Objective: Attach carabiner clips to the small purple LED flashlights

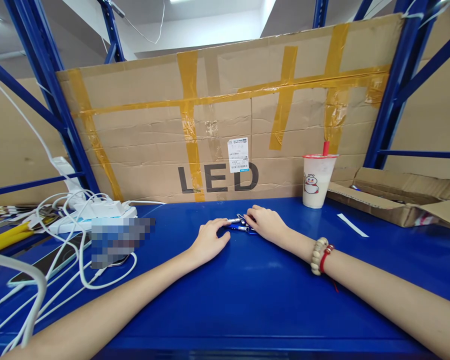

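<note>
Several small blue and silver pen-like items (240, 227) lie together on the blue table (262, 300), between my two hands. My left hand (210, 242) rests at their left end, its fingertips touching a silver one and its thumb held apart from the fingers. From the right, my right hand (267, 223) reaches over their other end with bent fingers. Its fingertips are partly hidden, so what they grip is unclear. A beaded bracelet (318, 256) and a red one (325, 258) are on my right wrist.
A lidded drink cup (315, 182) with a red straw stands at the back right, beside an open cardboard box (390, 202). A white strip (352, 225) lies nearby. White cables, a power strip (97, 215) and a phone (52, 257) crowd the left. Cardboard (150, 145) closes the back.
</note>
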Action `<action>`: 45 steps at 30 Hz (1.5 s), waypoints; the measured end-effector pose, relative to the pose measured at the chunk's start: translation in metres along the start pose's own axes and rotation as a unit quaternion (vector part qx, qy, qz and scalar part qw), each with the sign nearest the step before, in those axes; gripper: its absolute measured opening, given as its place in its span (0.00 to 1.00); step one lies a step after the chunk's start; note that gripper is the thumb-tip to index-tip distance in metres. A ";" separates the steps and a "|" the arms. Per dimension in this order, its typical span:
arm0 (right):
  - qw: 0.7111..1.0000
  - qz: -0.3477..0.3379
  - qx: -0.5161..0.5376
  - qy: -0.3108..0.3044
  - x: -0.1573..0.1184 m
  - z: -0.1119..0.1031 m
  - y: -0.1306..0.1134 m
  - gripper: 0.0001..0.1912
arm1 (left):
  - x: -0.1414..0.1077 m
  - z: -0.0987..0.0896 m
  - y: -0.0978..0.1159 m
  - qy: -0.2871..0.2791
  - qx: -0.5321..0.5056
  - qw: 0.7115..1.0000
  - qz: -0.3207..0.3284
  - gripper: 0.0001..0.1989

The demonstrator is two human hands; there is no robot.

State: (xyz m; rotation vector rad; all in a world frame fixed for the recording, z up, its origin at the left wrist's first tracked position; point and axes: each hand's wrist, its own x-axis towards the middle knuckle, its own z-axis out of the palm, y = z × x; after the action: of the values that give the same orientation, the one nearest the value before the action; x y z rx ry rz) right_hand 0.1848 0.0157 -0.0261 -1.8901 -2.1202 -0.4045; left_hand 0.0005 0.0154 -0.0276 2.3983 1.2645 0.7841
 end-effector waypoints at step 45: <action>0.994 -0.103 -0.039 0.003 0.004 0.000 0.007 0.25 | -0.003 -0.002 0.001 0.003 0.005 1.000 0.020 0.12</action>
State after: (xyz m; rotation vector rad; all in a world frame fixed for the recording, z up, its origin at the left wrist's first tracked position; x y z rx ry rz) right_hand 0.1918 0.0196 -0.0242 -1.7127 -2.3356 -0.5407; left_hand -0.0013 0.0127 -0.0260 2.4386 1.2283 0.7999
